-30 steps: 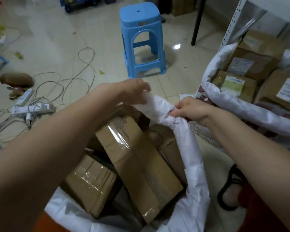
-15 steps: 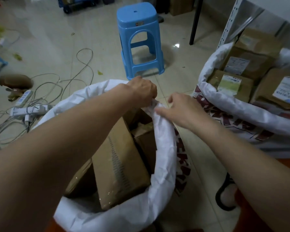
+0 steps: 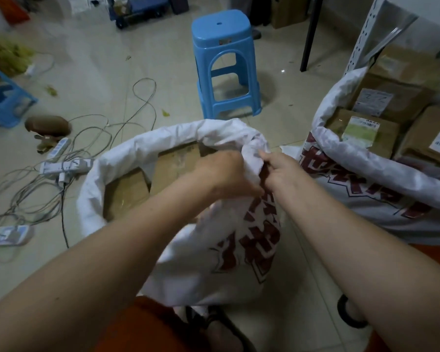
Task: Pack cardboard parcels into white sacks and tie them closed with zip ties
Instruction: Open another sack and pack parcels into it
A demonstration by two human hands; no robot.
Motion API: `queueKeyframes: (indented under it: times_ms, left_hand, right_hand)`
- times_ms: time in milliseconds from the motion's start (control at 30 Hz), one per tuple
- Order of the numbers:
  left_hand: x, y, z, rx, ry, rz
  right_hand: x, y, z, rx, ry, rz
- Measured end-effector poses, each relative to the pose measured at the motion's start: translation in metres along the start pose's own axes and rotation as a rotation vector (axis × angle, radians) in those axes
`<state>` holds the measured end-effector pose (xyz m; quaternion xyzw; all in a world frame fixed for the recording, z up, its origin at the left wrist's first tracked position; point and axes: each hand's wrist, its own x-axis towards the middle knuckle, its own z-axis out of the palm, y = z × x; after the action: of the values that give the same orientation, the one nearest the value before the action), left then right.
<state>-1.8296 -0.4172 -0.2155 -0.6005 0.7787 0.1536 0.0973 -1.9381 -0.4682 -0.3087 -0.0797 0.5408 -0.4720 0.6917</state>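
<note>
Both our hands at sack (image 3: 214, 250) mouth: left hand (image 3: 224, 174) fingers bunching rim, right hand (image 3: 281, 171) fingers pinching it. Parcels (image 3: 173, 166) just left of fingers. Fabric soft, likely slippery; load probably heavy, so we grip gathered rim.

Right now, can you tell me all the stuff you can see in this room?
Sacks: two, white with red print; near sack centre, far sack right.
Cardboard parcels: several, brown; some inside the near sack, more in the far sack.
Stool: one whole, blue, top centre.
Cables: tangle, grey, floor left.
Power strips: at least two, white, among the cables.
Shelf upright: one, white, top right.
Sandal: black, bottom right.
Left hand: gripping the near sack's rim.
Right hand: gripping the same rim.
</note>
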Motion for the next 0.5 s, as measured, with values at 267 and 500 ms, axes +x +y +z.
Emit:
queueKeyframes:
  times_ms: [267, 500]
  left_hand:
    - [-0.009, -0.03, 0.002, 0.423, 0.332, -0.041]
    - [-0.008, -0.039, 0.017, 0.598, 0.487, 0.059]
  right_hand:
    - [-0.037, -0.015, 0.013, -0.197, 0.07, -0.22]
    - [-0.093, -0.009, 0.043, -0.584, -0.081, -0.26]
